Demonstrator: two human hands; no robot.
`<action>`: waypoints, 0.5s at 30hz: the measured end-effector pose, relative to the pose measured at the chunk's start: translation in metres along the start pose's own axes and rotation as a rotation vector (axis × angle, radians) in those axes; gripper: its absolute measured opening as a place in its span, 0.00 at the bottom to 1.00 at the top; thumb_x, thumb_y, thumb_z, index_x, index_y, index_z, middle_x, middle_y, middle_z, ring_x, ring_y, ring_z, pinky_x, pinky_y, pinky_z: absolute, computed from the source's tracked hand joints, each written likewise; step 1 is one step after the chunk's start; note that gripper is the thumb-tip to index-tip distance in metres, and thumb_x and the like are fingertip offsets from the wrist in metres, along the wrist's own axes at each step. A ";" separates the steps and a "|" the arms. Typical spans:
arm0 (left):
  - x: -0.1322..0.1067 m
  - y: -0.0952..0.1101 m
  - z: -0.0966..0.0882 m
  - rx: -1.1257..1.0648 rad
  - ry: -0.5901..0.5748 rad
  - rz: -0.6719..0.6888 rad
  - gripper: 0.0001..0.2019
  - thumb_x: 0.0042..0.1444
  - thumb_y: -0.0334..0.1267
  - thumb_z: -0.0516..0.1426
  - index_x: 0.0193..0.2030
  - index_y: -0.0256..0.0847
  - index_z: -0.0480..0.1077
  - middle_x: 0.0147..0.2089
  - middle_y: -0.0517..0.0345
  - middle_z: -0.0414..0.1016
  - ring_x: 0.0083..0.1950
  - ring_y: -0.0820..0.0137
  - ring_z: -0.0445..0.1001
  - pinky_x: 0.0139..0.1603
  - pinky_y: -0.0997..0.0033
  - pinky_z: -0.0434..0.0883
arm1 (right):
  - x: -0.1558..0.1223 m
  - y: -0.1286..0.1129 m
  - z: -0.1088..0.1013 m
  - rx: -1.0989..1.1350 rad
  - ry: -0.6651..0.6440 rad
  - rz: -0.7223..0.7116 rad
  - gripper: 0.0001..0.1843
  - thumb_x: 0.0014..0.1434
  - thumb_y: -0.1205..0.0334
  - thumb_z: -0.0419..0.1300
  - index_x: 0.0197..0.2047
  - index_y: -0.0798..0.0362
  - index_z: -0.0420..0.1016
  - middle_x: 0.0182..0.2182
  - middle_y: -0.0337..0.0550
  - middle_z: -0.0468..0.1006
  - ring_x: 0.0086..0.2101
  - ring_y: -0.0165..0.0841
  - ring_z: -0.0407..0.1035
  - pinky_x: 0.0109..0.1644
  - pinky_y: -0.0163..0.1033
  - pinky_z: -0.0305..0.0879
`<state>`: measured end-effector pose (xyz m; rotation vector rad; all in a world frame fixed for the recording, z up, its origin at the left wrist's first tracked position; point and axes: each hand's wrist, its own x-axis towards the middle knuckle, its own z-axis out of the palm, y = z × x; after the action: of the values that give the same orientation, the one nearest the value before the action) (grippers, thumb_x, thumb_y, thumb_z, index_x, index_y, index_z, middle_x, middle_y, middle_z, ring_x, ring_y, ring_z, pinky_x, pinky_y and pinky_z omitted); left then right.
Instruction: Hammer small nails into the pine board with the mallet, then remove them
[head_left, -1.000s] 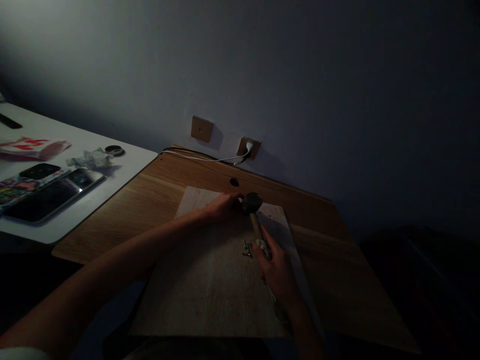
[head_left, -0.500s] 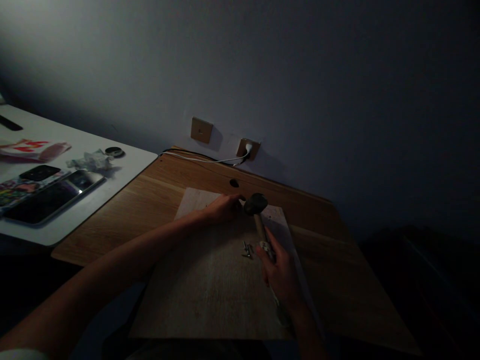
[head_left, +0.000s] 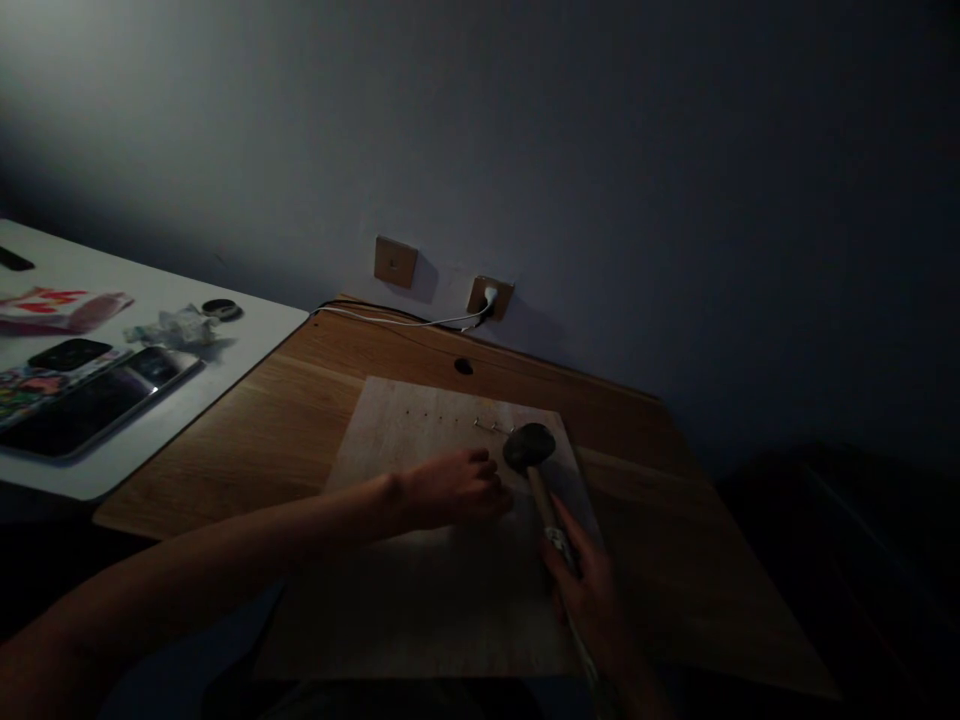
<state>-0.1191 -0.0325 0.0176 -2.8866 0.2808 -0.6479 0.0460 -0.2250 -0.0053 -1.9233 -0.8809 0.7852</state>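
My right hand (head_left: 589, 580) grips a hammer (head_left: 538, 482) by its wooden handle, which has a pale wrapped or printed band. Its dark rounded head is above the right part of a pale wooden board (head_left: 375, 610). My left hand (head_left: 461, 487) is low over the board, left of the hammer head, with its fingers curled down; whatever they pinch is hidden. Beyond the hand, a few metal nails or screws (head_left: 478, 423) stand along the board's far edge, partly behind the hammer head. Small dark dots (head_left: 426, 414) continue that row leftward.
The board lies on a brown wooden desk (head_left: 637, 470) against a wall with two sockets (head_left: 491, 297). A white cable (head_left: 390, 318) runs along the back edge. To the left, a white table (head_left: 259, 320) carries a phone (head_left: 97, 405), crumpled plastic (head_left: 176, 330) and a red-and-white packet (head_left: 64, 310).
My left hand has moved from the board's far edge toward me, covering the spot where loose fasteners lay. The hammer has shifted right and nearer, uncovering the standing row.
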 end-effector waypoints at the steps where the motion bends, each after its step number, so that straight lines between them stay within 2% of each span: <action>1: 0.000 0.000 0.000 0.002 -0.002 0.000 0.07 0.67 0.29 0.56 0.40 0.41 0.74 0.30 0.58 0.76 0.34 0.67 0.73 0.41 0.64 0.68 | 0.000 0.001 0.000 0.003 -0.006 0.007 0.44 0.64 0.41 0.60 0.76 0.55 0.60 0.19 0.29 0.65 0.15 0.26 0.55 0.17 0.32 0.54; 3: 0.000 -0.007 -0.002 -0.030 -0.035 -0.013 0.07 0.67 0.29 0.56 0.43 0.43 0.75 0.32 0.57 0.78 0.35 0.67 0.74 0.43 0.65 0.68 | 0.000 0.001 0.000 0.010 -0.027 0.027 0.45 0.65 0.41 0.59 0.77 0.55 0.56 0.19 0.28 0.64 0.15 0.27 0.56 0.18 0.31 0.54; 5: -0.005 -0.025 -0.003 -0.121 -0.060 -0.101 0.09 0.66 0.29 0.56 0.48 0.45 0.76 0.37 0.55 0.80 0.40 0.67 0.76 0.47 0.65 0.69 | -0.001 0.001 0.000 0.031 -0.018 0.016 0.45 0.65 0.41 0.60 0.77 0.56 0.56 0.19 0.28 0.63 0.17 0.27 0.56 0.19 0.32 0.55; 8: -0.016 -0.059 0.003 -0.354 -0.017 -0.428 0.10 0.65 0.29 0.56 0.47 0.43 0.76 0.44 0.54 0.82 0.44 0.67 0.78 0.48 0.68 0.69 | -0.002 -0.001 0.000 0.050 0.001 -0.020 0.45 0.64 0.41 0.61 0.76 0.56 0.59 0.18 0.28 0.63 0.17 0.27 0.56 0.20 0.32 0.56; 11: -0.028 -0.085 0.016 -0.497 0.019 -0.777 0.10 0.61 0.29 0.56 0.44 0.43 0.77 0.42 0.57 0.82 0.40 0.70 0.78 0.42 0.73 0.69 | -0.002 -0.004 0.001 0.070 -0.008 -0.012 0.46 0.64 0.39 0.60 0.76 0.57 0.59 0.16 0.26 0.61 0.16 0.28 0.56 0.19 0.32 0.56; 13: -0.034 -0.091 0.025 -0.480 0.011 -0.886 0.10 0.60 0.29 0.56 0.43 0.43 0.78 0.40 0.57 0.82 0.38 0.69 0.78 0.40 0.73 0.68 | -0.002 -0.006 0.002 0.100 -0.014 -0.001 0.47 0.64 0.38 0.61 0.77 0.58 0.57 0.15 0.25 0.59 0.15 0.28 0.55 0.18 0.32 0.55; 15: -0.037 -0.092 0.030 -0.455 0.006 -0.900 0.09 0.59 0.30 0.57 0.42 0.43 0.78 0.39 0.57 0.82 0.38 0.68 0.78 0.40 0.73 0.68 | -0.002 -0.007 0.003 0.129 -0.004 0.004 0.48 0.63 0.39 0.61 0.77 0.57 0.57 0.16 0.26 0.60 0.15 0.27 0.55 0.18 0.32 0.55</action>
<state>-0.1253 0.0680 -0.0052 -3.3584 -1.0646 -0.7740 0.0404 -0.2227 -0.0001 -1.8121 -0.8093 0.8289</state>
